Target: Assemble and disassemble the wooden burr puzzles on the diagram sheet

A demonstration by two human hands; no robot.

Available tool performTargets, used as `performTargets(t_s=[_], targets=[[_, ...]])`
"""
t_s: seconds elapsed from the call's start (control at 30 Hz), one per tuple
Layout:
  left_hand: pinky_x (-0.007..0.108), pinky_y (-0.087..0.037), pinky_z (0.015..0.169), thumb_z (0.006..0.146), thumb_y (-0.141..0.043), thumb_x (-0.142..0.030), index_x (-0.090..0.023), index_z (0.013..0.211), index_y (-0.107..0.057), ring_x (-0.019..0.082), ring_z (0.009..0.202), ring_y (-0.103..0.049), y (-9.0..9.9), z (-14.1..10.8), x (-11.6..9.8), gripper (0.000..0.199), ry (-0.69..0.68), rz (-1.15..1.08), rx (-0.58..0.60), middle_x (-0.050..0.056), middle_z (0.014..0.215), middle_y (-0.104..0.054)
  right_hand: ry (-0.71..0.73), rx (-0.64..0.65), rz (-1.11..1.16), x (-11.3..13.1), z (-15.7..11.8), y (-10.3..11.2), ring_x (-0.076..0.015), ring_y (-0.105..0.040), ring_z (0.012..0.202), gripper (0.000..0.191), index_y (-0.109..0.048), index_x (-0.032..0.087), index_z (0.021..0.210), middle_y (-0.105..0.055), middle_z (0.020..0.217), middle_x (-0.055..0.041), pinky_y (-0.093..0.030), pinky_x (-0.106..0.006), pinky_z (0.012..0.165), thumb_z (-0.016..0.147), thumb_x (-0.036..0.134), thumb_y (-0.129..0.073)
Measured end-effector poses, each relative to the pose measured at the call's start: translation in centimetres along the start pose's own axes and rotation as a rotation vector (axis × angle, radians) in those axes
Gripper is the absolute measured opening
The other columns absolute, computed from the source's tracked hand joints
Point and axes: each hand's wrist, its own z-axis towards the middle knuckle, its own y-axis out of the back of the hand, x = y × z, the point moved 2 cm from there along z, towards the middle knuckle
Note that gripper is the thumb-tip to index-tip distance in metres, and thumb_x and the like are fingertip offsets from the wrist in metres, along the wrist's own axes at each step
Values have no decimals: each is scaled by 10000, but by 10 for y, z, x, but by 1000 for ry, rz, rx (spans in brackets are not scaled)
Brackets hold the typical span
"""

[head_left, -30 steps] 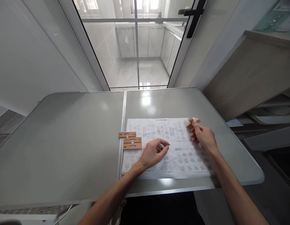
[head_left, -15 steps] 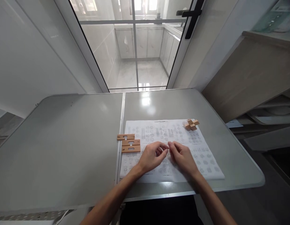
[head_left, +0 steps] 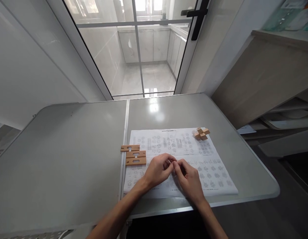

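Observation:
Over the printed paper sheet (head_left: 213,184), my left hand (head_left: 160,168) and my right hand (head_left: 187,174) meet at the fingertips. Both are closed in a pinch; whatever they may hold is too small or hidden to make out. Left of my left hand lie three flat wooden pieces with slots: the top one (head_left: 124,148), the middle one (head_left: 141,154) and the lowest, marked 2 (head_left: 131,162). An interlocked wooden cross-shaped puzzle (head_left: 202,133) rests on the sheet's upper right corner.
The grey table (head_left: 69,159) has a metal seam (head_left: 126,116) running left of the sheet. Beyond its far edge stands a glass door (head_left: 154,49) with a black handle (head_left: 198,13). A wooden shelf unit (head_left: 273,66) is at the right.
My right hand has moved left and slightly down, so its fingertips now touch those of my left hand. The whole view has shifted slightly.

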Motion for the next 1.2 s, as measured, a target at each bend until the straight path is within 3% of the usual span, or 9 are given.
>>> performTargets(t_s=[0.3, 0.4, 0.47, 0.53, 0.63, 0.8, 0.9, 1.07, 1.2], targets=[[293, -581, 771, 1007, -552, -161, -194, 1111, -703, 167, 826, -701, 2, -4, -6, 186, -168, 227, 69, 51, 1004, -765, 42, 10, -47, -5, 0, -2, -172, -569, 621, 399, -622, 224, 834, -614, 686, 15, -420, -286, 627, 1107, 477, -479], [363, -600, 976, 1012, -572, -163, -230, 1235, -677, 214, 1096, -712, 16, -17, -7, 255, -265, 357, 42, 76, 1193, -746, 77, 2, -65, -4, 0, -3, -163, -570, 616, 405, -601, 223, 808, -612, 684, 15, -410, -276, 622, 1109, 463, -476], [473, -516, 1166, 1007, -619, -198, -260, 1331, -645, 276, 1365, -604, 32, -29, -4, 330, -285, 514, -30, 98, 1399, -679, 96, -4, -93, -4, 0, -3, -160, -567, 610, 399, -581, 225, 794, -604, 678, 17, -403, -274, 622, 1107, 454, -485], [554, -425, 1250, 1021, -633, -257, -279, 1416, -599, 327, 1524, -460, 52, -42, 4, 397, -225, 676, -137, 103, 1542, -596, 110, -12, -127, -3, 0, -4, -161, -566, 605, 390, -569, 227, 788, -604, 673, 17, -397, -275, 622, 1103, 444, -494], [641, -377, 1247, 1013, -672, -423, -276, 1548, -485, 407, 1595, -338, 82, -58, 22, 585, -62, 840, -274, 133, 1672, -467, 124, -17, -162, -3, 0, -4, -166, -570, 604, 380, -573, 229, 791, -620, 677, 10, -397, -276, 624, 1103, 431, -496], [695, -252, 1292, 953, -671, -659, -268, 1687, -276, 444, 1636, -241, 111, -67, 50, 921, 32, 906, -227, 152, 1762, -315, 126, -10, -166, -5, 0, -4, -164, -566, 606, 374, -572, 227, 794, -617, 678, 12, -392, -276, 621, 1102, 428, -502], [697, -194, 1314, 976, -627, -672, -265, 1693, -271, 427, 1645, -235, 115, -66, 57, 898, 27, 899, -191, 148, 1762, -319, 121, -9, -162, -7, -1, -4, -160, -558, 608, 375, -571, 225, 791, -607, 680, 14, -388, -279, 625, 1100, 429, -509], [627, -327, 1297, 1023, -600, -595, -272, 1673, -322, 396, 1645, -255, 107, -66, 54, 777, 55, 853, -196, 124, 1739, -371, 117, 0, -160, -8, -1, -4, -164, -571, 629, 369, -580, 224, 800, -621, 695, 10, -396, -281, 640, 1104, 421, -510], [635, -317, 1300, 1059, -559, -529, -277, 1678, -318, 391, 1648, -255, 92, -71, 48, 710, 42, 854, -208, 125, 1737, -378, 124, 2, -166, -6, -1, -3, -166, -577, 619, 366, -581, 226, 800, -628, 692, 8, -395, -279, 627, 1104, 416, -506]])
